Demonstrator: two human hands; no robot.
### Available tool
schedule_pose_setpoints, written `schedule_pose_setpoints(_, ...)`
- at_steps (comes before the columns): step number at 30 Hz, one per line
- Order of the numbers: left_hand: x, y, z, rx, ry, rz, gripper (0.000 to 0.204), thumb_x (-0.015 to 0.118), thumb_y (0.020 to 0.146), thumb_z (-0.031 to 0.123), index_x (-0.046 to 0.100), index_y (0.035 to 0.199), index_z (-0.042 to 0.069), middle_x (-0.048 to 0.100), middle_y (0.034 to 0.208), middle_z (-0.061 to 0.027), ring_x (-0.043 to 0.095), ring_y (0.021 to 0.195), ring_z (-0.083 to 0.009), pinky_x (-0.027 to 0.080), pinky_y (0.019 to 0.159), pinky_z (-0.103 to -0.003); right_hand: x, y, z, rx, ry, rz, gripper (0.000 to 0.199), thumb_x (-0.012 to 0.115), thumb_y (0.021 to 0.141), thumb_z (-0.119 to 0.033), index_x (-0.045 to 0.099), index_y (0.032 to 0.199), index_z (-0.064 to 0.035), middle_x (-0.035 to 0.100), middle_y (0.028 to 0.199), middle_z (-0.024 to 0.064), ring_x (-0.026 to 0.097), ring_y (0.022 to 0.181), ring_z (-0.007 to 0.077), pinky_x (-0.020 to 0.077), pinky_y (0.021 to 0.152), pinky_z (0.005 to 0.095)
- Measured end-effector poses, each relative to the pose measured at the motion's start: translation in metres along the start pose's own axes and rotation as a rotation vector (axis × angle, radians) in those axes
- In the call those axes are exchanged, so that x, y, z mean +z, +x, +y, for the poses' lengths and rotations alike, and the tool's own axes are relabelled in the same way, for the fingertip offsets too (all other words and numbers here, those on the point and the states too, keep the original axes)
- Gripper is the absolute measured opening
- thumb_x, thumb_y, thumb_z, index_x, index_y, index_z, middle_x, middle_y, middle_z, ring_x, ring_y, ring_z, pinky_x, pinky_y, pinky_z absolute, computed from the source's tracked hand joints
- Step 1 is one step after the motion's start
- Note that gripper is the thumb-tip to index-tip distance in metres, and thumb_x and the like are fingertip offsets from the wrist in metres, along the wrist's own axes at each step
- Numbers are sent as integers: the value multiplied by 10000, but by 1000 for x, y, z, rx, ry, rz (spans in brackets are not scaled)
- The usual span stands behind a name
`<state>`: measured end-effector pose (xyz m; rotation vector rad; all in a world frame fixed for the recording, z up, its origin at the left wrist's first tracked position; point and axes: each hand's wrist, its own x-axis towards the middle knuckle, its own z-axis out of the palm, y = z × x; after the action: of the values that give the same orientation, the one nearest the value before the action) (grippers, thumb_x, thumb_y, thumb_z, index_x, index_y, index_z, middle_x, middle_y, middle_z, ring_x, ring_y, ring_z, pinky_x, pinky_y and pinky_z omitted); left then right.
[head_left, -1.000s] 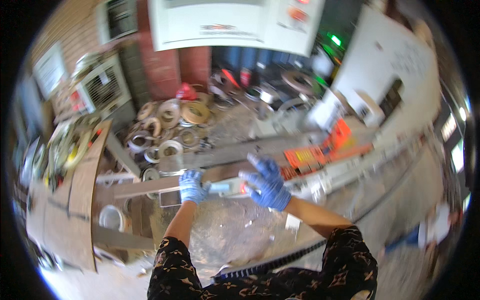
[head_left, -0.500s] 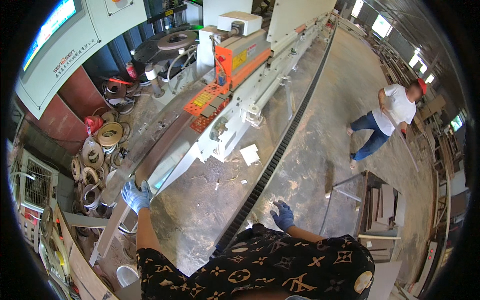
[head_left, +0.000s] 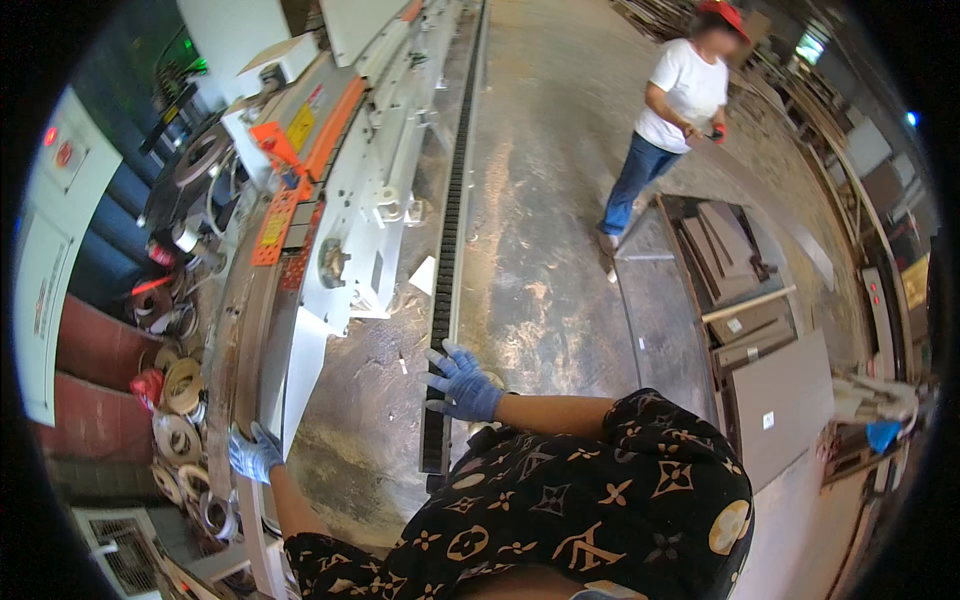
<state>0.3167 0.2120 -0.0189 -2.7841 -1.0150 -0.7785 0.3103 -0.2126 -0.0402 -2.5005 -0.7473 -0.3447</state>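
Has the left hand (head_left: 256,452), gloved in blue and white, at the lower left of the frame, laid against the brown strip (head_left: 256,372) with fingers partly extended; cannot tell whether gripping or only resting there. Shows the brown strip running lengthwise along the left of the frame, from near the orange plate (head_left: 270,235) down to the left hand. Holds the right hand (head_left: 465,384), gloved likewise, near the centre of the frame, fingers spread wide over the black ribbed track (head_left: 450,270); cannot tell whether touching it. Wears a black patterned shirt (head_left: 560,490), filling the bottom centre. Shows coiled rolls (head_left: 178,438) heaped at the left of the frame, with a red bag (head_left: 147,388) beside them. Includes, at the upper right, a person (head_left: 690,100) in a white shirt and red cap, holding a long brown board (head_left: 775,210). Shows stacked brown panels (head_left: 718,250) below, right of centre, and a broad panel (head_left: 785,395) at the right.
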Motion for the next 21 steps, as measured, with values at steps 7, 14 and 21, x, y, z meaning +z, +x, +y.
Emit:
schedule_pose_setpoints(7,13,0,-7,34,-2,10,450,608,793,417,584,1156,153,604,1092,-95,548,991,-283,412,867,-406,9,-7,8,20,-16,-8,505,563,799,-458,539,1169,-114,343,1357,193,288,1241,442,286,986,533)
schedule_pose_setpoints(14,-7,-2,3,29,48,-52,446,569,801,418,579,1154,146,595,1060,-138,545,961,-312,414,839,-434,23,-4,7,21,-4,58,476,639,741,-423,559,1108,-132,391,1292,188,310,1216,438,288,981,535)
schedule_pose_setpoints(21,9,4,-7,22,-18,-37,475,583,766,422,570,1151,144,569,1133,-108,478,1088,-286,303,983,-418,26,0,2,40,34,78,495,690,680,-351,579,1112,-136,406,1303,190,313,1207,451,266,995,537)
